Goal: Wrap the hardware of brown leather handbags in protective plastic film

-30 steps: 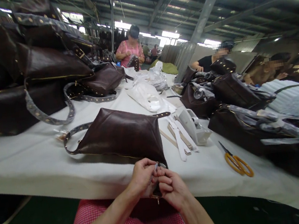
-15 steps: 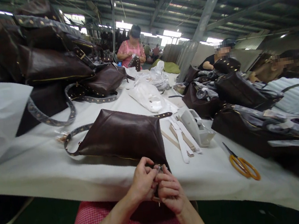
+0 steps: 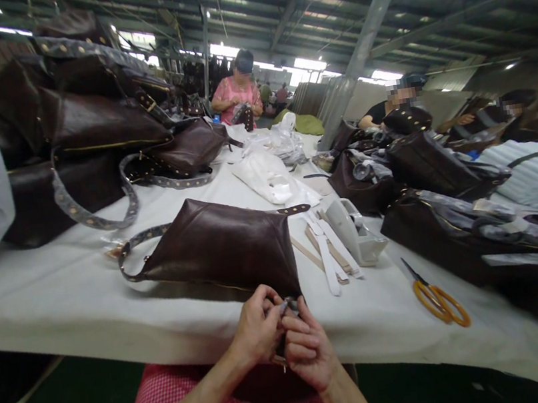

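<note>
A dark brown leather bag [image 3: 225,245] lies at the front edge of the white-covered table, its studded strap [image 3: 140,237] looping off the left end. At the bag's near right corner, my left hand [image 3: 261,322] is closed, thumb and fingers pinching at the bag's end. My right hand [image 3: 308,347] is closed beside it, fingers curled and thumb raised against the same corner. Between the fingertips shows a small metallic or shiny part, too small to name. A zipper pull hangs below the hands.
Orange-handled scissors [image 3: 438,301], white and tan strips [image 3: 326,253] and a white tape dispenser [image 3: 357,232] lie right of the bag. Brown bags are piled left [image 3: 99,119] and right [image 3: 458,247]. White plastic [image 3: 270,174] lies behind. Several people are beyond the table.
My right thumb has straightened a little at the bag's corner. At the far left, the white sheet has moved left, uncovering more of the dark bag behind it.
</note>
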The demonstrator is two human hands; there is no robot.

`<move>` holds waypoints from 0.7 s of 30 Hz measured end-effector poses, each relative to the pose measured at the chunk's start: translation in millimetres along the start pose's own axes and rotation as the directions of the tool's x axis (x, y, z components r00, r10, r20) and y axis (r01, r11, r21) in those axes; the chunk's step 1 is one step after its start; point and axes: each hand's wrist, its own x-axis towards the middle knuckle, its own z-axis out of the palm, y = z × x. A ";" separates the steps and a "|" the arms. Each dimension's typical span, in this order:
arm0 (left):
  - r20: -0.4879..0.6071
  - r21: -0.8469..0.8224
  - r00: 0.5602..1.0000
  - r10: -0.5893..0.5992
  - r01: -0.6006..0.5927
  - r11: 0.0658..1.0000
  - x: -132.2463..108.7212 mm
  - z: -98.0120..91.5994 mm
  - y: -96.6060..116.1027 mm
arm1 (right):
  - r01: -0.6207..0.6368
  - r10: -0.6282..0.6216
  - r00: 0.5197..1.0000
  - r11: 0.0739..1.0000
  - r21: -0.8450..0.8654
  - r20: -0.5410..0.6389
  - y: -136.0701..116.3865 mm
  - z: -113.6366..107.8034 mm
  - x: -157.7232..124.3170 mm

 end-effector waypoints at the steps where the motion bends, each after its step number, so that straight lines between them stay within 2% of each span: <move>1: 0.001 -0.017 1.000 -0.010 0.010 1.000 1.0 0.0 -1.1 | 0.006 -0.006 1.000 1.000 0.006 -0.001 0.1 0.1 -0.9; 3: 0.003 -0.060 0.999 -0.033 0.033 0.998 2.9 0.4 -5.7 | 0.012 -0.012 1.000 1.000 -0.004 -0.002 -0.6 0.8 -3.1; 5: 0.004 -0.090 0.998 -0.064 0.064 0.994 4.7 0.9 -11.2 | 0.007 -0.010 0.999 0.996 -0.090 -0.032 -1.2 2.5 -7.1; 7: 0.004 -0.095 0.995 -0.097 0.097 0.991 6.6 0.9 -14.7 | -0.017 -0.025 0.991 0.950 -0.312 -0.132 -0.5 5.4 -14.2; 8: 0.014 -0.092 0.993 -0.119 0.119 0.989 7.5 0.7 -15.3 | -0.044 -0.059 0.978 0.879 -0.475 -0.199 0.1 7.3 -18.9; 9: 0.030 -0.088 0.989 -0.145 0.147 0.985 8.6 0.4 -15.1 | -0.076 -0.128 0.957 0.754 -0.652 -0.259 0.5 9.4 -24.2; 10: 0.052 -0.085 0.983 -0.173 0.177 0.981 9.6 -0.1 -14.2 | -0.097 -0.240 0.931 0.567 -0.818 -0.276 0.3 11.8 -29.6; 11: 0.077 -0.083 0.977 -0.201 0.207 0.975 10.6 -0.7 -12.8 | -0.097 -0.379 0.898 0.324 -0.941 -0.223 -0.7 14.3 -34.8; 12: 0.098 -0.085 0.970 -0.224 0.232 0.969 11.6 -1.3 -11.3 | -0.084 -0.502 0.859 0.046 -0.995 -0.096 -2.8 16.7 -39.1; 13: 0.113 -0.093 0.965 -0.239 0.249 0.964 12.3 -1.8 -9.7 | -0.068 -0.575 0.814 -0.230 -0.971 0.079 -5.8 19.1 -42.1; 14: 0.120 -0.104 0.962 -0.244 0.257 0.961 13.0 -2.2 -8.3 | -0.058 -0.592 0.760 -0.474 -0.878 0.269 -9.7 21.1 -43.5; 15: 0.123 -0.118 0.962 -0.243 0.257 0.959 13.5 -2.4 -7.4 | -0.062 -0.560 0.700 -0.666 -0.743 0.444 -14.0 22.6 -43.1; 16: 0.123 -0.134 0.963 -0.240 0.256 0.957 13.9 -2.3 -6.8 | -0.079 -0.491 0.653 -0.801 -0.593 0.577 -18.4 23.6 -41.0; 17: 0.122 -0.150 0.964 -0.238 0.255 0.955 14.3 -2.2 -6.7 | -0.106 -0.415 0.622 -0.885 -0.453 0.664 -22.5 24.0 -37.6; 19: 0.122 -0.169 0.963 -0.240 0.258 0.951 15.0 -1.6 -7.4 | -0.150 -0.283 0.594 -0.959 -0.242 0.753 -29.1 23.8 -28.5; 21: 0.120 -0.172 0.962 -0.244 0.262 0.950 15.7 -1.1 -8.6 | -0.167 -0.214 0.592 -0.976 -0.141 0.777 -33.5 23.2 -19.7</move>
